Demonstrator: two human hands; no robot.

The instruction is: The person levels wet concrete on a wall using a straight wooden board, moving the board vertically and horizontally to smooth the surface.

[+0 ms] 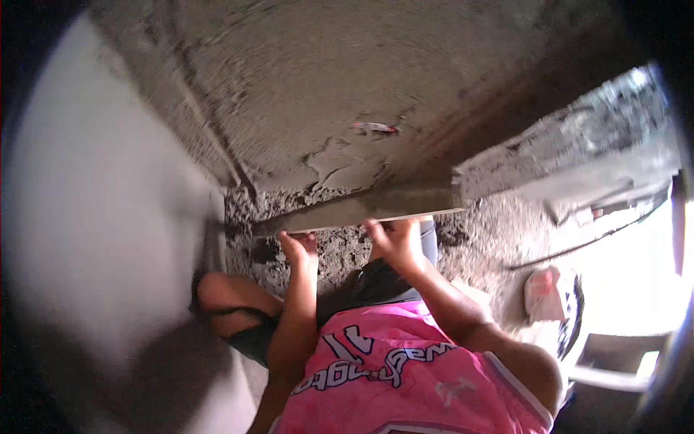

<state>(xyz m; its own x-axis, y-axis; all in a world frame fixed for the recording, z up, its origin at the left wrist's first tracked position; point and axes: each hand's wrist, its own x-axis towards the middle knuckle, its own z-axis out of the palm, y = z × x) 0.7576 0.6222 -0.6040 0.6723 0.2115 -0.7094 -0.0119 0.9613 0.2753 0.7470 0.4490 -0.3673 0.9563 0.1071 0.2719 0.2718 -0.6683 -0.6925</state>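
Note:
A long, straight grey board (347, 209), smeared with mortar, lies crosswise in front of me at the near edge of a wet mortar surface (289, 94). My left hand (296, 249) grips its near edge left of the middle, with the thumb and a few fingers showing. Further right, my right hand (397, 244) holds the same edge, and its far fingers are hidden by the board. Just beyond the board, the mortar has a raised, uneven patch (343, 165).
A smooth pale wall (108, 202) rises on the left. To the right stands a rough grey ledge (571, 137). A small red-and-white object (376, 127) lies on the mortar. Crumbly mortar (340, 253) covers the ground below the board. A whitish bag (546, 295) sits at the right.

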